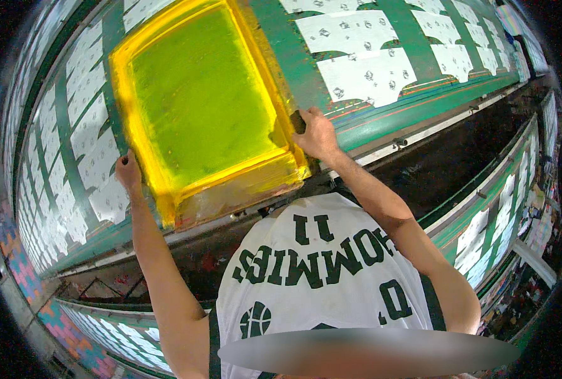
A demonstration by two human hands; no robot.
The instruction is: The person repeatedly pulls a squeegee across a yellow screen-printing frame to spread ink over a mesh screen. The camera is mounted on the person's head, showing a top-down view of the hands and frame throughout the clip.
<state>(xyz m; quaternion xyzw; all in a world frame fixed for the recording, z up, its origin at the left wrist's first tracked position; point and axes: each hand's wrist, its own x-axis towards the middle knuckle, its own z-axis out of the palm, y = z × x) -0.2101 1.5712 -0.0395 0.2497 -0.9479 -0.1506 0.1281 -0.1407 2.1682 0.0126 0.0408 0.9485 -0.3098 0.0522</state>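
A screen printing frame (195, 196) with yellow, ink-smeared sides and a green mesh (199, 95) lies on the long green printing table (113, 38). My left hand (128, 172) is closed at the frame's left side, near its front corner. Farther along, on the right side, my right hand (319, 136) is closed on the frame's edge, with a dark spot showing beside the thumb and fingers. The undersides of both grips are hidden. Beside the frame lie white cut fabric pieces (366, 76) with small dark printed motifs.
More white printed pieces (85, 126) lie in rows to the left. A metal rail (413, 140) with small stops runs along the table's near edge. Behind me, across a dark aisle, stands another green table (483, 205) bearing white pieces. Coloured floor tiles (31, 271) show at lower left.
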